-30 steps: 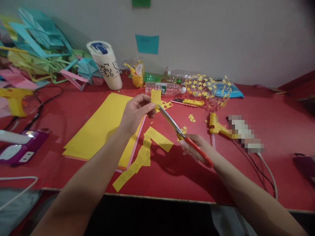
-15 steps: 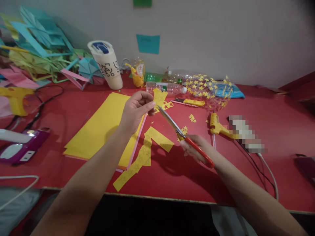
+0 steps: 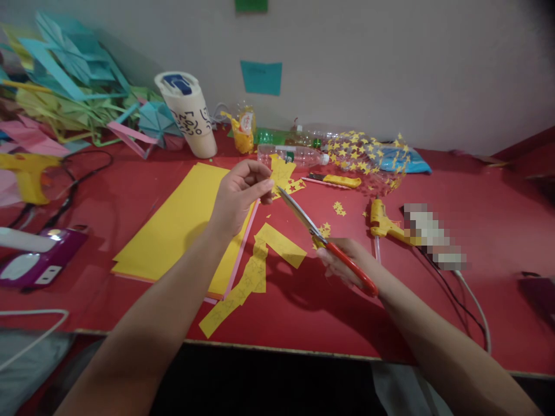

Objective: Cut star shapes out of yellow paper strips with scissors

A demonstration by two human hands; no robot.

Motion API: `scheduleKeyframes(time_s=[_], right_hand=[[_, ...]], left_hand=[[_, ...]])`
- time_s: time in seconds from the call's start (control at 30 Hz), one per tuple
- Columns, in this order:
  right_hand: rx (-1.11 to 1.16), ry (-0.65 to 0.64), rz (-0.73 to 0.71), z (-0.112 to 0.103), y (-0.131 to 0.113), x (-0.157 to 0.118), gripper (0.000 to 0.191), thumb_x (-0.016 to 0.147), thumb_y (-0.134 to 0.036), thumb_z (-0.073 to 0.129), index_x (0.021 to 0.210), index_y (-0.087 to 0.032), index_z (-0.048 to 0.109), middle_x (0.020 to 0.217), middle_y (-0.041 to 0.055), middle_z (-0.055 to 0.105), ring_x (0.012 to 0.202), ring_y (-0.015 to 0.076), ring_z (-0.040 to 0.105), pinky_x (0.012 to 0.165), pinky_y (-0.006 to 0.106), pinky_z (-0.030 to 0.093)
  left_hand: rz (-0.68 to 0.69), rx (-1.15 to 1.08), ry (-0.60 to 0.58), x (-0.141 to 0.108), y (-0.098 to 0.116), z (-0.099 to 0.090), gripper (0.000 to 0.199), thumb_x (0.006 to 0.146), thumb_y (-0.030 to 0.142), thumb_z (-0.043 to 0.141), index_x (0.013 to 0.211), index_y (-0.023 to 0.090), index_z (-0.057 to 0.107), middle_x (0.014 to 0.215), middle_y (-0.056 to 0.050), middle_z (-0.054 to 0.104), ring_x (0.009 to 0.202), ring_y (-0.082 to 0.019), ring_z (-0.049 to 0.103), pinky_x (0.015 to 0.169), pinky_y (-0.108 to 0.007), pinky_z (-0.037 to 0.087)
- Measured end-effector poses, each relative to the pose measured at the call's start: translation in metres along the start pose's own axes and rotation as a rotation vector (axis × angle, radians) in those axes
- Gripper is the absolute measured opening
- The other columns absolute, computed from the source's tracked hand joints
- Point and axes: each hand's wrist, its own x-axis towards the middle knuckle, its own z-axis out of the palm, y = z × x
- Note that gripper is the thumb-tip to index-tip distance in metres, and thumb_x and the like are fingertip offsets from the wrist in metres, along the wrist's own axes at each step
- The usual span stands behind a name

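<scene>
Two hands are working near the frame's centre: the left hand (image 3: 240, 193) is pinching a yellow paper piece (image 3: 284, 169) low down, presumably leaving its edges free, while the right (image 3: 353, 251) is gripping red-handled scissors (image 3: 299, 212), tips pointing up-left toward it.

The scissors (image 3: 333, 249) I saw had silvery blades and red on the handles. Yellow paper strips (image 3: 247, 282) bore star outlines; the desk (image 3: 511, 242) was red, the cup (image 3: 187, 110) cream with black lettering.
</scene>
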Motion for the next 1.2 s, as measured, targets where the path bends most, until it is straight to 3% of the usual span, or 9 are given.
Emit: scheduleKeyframes(time_s=[0.13,0.3,0.53,0.7,0.87,1.2], right_hand=[[0.003,-0.007,0.015,-0.001,-0.002,0.000,0.052,0.065,-0.068,0.064,0.058,-0.020,0.043,0.042,-0.0079,0.040,0.029,0.0073,0.043,0.030,0.020,0.034],[0.004,-0.019,0.008,-0.001,-0.001,0.001,0.052,0.066,-0.067,0.063,0.058,-0.021,0.042,0.038,-0.0104,0.034,0.027,0.0063,0.039,0.038,0.024,0.044],[0.008,0.026,-0.012,-0.001,0.002,0.003,0.055,0.063,-0.071,0.063,0.056,-0.021,0.041,0.040,-0.0083,0.039,0.028,0.0064,0.039,0.029,0.020,0.031],[0.025,0.020,-0.049,-0.001,0.004,0.004,0.055,0.064,-0.071,0.063,0.055,-0.022,0.039,0.035,-0.0108,0.032,0.028,0.0060,0.036,0.040,0.024,0.044],[-0.002,0.009,-0.033,-0.002,0.005,0.003,0.055,0.065,-0.071,0.061,0.058,-0.021,0.041,0.041,-0.0074,0.044,0.028,0.0056,0.038,0.032,0.021,0.031],[0.044,-0.048,-0.148,0.002,0.010,0.002,0.054,0.076,-0.074,0.047,0.065,-0.021,0.043,0.038,-0.0099,0.036,0.032,0.0063,0.033,0.040,0.023,0.032]], left_hand=[[0.005,-0.010,-0.005,0.000,0.000,0.000,0.013,0.071,0.020,0.065,0.081,0.019,0.057,0.064,0.004,0.056,0.053,-0.006,0.055,0.051,-0.019,0.050],[0.007,-0.021,0.002,0.000,0.000,0.000,0.013,0.070,0.019,0.065,0.080,0.019,0.058,0.062,0.005,0.056,0.052,-0.006,0.055,0.051,-0.019,0.050],[-0.048,-0.042,-0.038,0.000,0.001,0.001,0.010,0.071,0.021,0.065,0.071,0.018,0.056,0.056,0.004,0.059,0.050,-0.007,0.056,0.050,-0.020,0.048],[-0.096,-0.002,-0.080,-0.002,0.002,0.004,0.016,0.072,0.023,0.062,0.060,0.017,0.055,0.056,0.001,0.062,0.048,-0.007,0.055,0.050,-0.022,0.048],[-0.050,-0.001,-0.056,-0.005,0.001,0.007,0.014,0.073,0.021,0.061,0.060,0.016,0.059,0.055,0.002,0.060,0.048,-0.007,0.054,0.051,-0.022,0.048],[-0.055,-0.013,-0.049,-0.011,-0.004,0.017,0.015,0.075,0.025,0.061,0.063,0.017,0.058,0.056,0.002,0.061,0.048,-0.006,0.054,0.051,-0.022,0.047]])
